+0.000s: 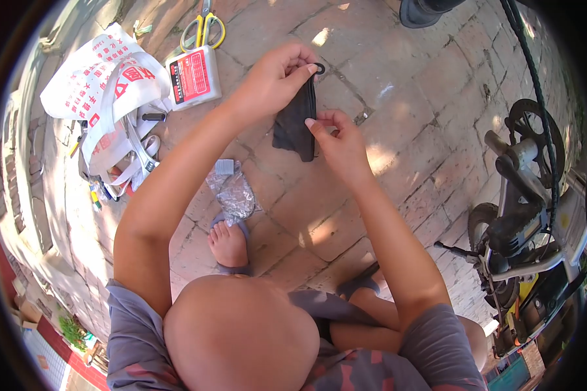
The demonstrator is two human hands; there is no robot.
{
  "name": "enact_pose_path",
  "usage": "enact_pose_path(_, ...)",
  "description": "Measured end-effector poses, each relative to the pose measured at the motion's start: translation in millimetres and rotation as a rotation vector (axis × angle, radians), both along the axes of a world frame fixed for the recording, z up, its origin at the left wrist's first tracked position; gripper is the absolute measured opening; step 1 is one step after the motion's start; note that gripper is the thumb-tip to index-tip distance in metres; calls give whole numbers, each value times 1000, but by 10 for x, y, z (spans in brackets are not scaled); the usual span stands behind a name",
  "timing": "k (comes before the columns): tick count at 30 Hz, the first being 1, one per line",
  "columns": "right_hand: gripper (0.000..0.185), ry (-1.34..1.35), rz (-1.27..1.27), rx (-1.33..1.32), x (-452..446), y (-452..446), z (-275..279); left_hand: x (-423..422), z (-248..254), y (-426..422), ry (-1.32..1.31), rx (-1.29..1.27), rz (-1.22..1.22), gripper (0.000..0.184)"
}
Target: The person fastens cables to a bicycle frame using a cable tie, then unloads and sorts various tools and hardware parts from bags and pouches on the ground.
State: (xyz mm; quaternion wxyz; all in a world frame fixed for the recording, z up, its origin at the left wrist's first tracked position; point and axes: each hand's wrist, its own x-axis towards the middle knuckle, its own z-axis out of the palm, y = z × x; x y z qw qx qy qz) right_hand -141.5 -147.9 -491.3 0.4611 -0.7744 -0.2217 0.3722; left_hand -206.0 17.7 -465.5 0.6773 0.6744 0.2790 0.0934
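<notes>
A piece of black cloth (293, 127) with a small black ring (319, 68) at its top hangs between my two hands, above the brick ground. My left hand (277, 78) pinches its upper end beside the ring, thumb and fingers pressed together. Lower down, my right hand (340, 143) grips the cloth's right edge between thumb and forefinger. The cloth's lower left corner hangs loose.
White bags with red print (107, 81) lie at the upper left, near a red-labelled box (194, 77) and yellow-handled scissors (203, 31). A clear plastic bag (233, 194) rests by my foot. A bike-like machine (525, 228) stands right; a dark shoe (419, 14) shows at the top.
</notes>
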Motion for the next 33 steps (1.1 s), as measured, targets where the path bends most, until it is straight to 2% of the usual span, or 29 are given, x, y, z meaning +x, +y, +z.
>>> enact_pose_path(1,24,88,-29,67,18,20,-52,-35,-6,6,5,-31,-11,10)
enact_pose_path(4,20,366,-43,22,92,35,4,-119,-95,51,-164,3,155,13)
enact_pose_path(7,17,586,-90,-21,106,38,91,-334,26,-10,27,179,178,16)
enact_pose_path(10,18,728,-121,72,71,36,41,-560,-43,-490,-39,-12,96,15)
enact_pose_path(13,17,793,-141,94,66,74,63,-614,31,-625,-128,893,93,14)
enact_pose_path(16,11,702,-66,97,32,126,121,-654,-51,-668,-50,736,217,12)
enact_pose_path(19,11,528,-100,71,-8,175,208,-663,-142,-622,178,300,309,10)
enact_pose_path(23,13,377,-143,63,8,174,121,-732,-162,-426,205,684,188,11)
enact_pose_path(25,15,331,-139,41,25,160,89,-720,37,-376,180,906,118,12)
enact_pose_path(28,16,304,-139,27,25,146,55,-739,94,-442,235,922,38,17)
enact_pose_path(31,17,255,-126,-11,35,141,65,-864,111,-668,302,748,189,21)
enact_pose_path(33,15,303,-153,30,29,142,52,-880,34,-790,607,531,-95,24)
